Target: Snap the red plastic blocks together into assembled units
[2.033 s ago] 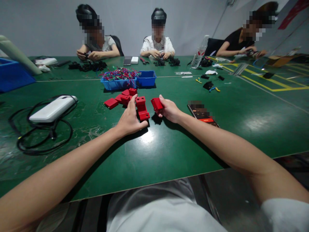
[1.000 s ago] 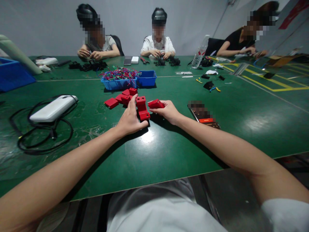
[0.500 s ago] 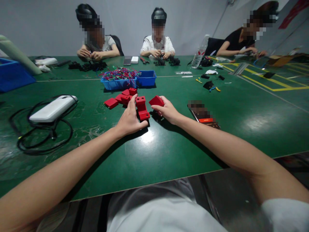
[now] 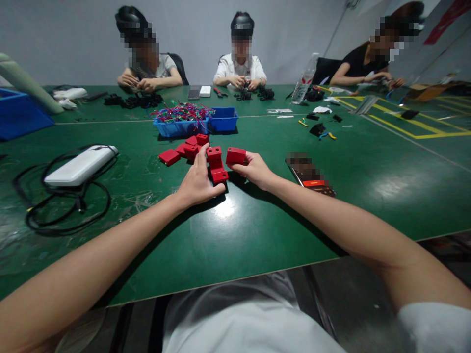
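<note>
My right hand [image 4: 255,169] pinches a red block [image 4: 236,156], held just right of a group of red blocks. Beside that group on the table lies my left hand [image 4: 198,179], its fingers stretched and the thumb spread apart. Between left thumb and fingers stand red blocks with small dark holes [image 4: 216,164], one in front of another; whether the hand touches them I cannot tell. Several more red blocks [image 4: 170,157] lie loosely beyond the left fingers, some overlapping.
Behind the blocks stand a blue bin of coloured wires [image 4: 180,128] and a smaller blue bin [image 4: 224,120]. A white power bank [image 4: 81,166] with black cable lies left, a phone [image 4: 307,171] right. Three people sit across the green table [image 4: 235,245]; a bottle [image 4: 305,81] stands near them.
The block in my right hand has turned, from a slanted corner pose to a long face toward me. My left hand stays in place.
</note>
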